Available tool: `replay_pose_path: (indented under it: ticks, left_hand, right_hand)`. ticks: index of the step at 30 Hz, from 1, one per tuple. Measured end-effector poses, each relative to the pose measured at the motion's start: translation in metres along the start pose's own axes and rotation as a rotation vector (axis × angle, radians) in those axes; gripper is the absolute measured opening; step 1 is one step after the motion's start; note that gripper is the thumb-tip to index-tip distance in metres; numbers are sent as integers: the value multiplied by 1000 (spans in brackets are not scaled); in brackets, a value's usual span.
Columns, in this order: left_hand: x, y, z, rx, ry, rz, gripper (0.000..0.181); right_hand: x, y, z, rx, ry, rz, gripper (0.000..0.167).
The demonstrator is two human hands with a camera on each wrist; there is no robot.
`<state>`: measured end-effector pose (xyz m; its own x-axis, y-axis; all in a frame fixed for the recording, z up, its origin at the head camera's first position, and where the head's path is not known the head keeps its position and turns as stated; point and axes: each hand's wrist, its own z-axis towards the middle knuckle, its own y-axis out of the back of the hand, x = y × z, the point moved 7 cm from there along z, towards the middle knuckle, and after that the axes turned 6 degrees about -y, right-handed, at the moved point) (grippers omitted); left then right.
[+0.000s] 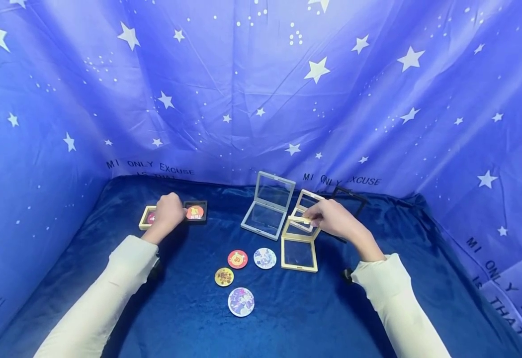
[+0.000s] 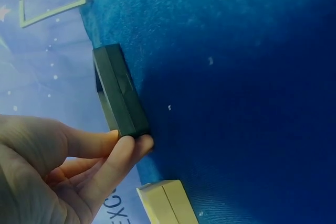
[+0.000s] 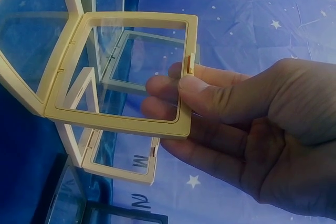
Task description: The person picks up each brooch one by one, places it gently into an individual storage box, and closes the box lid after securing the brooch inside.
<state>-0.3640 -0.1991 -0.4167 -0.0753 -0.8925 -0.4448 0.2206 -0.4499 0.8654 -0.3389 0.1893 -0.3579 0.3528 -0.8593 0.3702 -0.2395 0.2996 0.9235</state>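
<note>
My left hand [image 1: 166, 215] pinches one end of a small closed black display case [image 2: 116, 85] between thumb and fingers. An orange round badge [image 1: 195, 213] shows inside that case in the head view. Just left of it lies a small yellow display case [image 2: 167, 203], partly covered by the hand in the head view, with a dark red badge visible in it. My right hand [image 1: 338, 219] pinches the lid edge of a larger yellow display case [image 3: 118, 124], thumb at the clasp. This case stands unfolded, its lower half flat on the cloth, with clear film in both frames.
Behind the yellow case stand an unfolded pale grey-green case [image 1: 248, 224], a cream case [image 1: 309, 192] and a black case [image 1: 355, 197]. Several round badges lie in front: red [image 1: 237, 259], blue-white [image 1: 265, 258], yellow [image 1: 224, 277] and purple [image 1: 241, 302]. A starry curtain [image 1: 243, 74] borders the blue cloth.
</note>
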Motion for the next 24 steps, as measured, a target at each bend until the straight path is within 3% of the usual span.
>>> replay_pose_path:
  ticks: [9, 24]
  left_hand:
    - [2, 1, -1, 36, 42, -22, 48]
    - [3, -2, -3, 40, 29, -20, 54]
  right_hand:
    - [1, 2, 4, 2, 14, -13, 27]
    - [0, 1, 3, 12, 23, -6, 26]
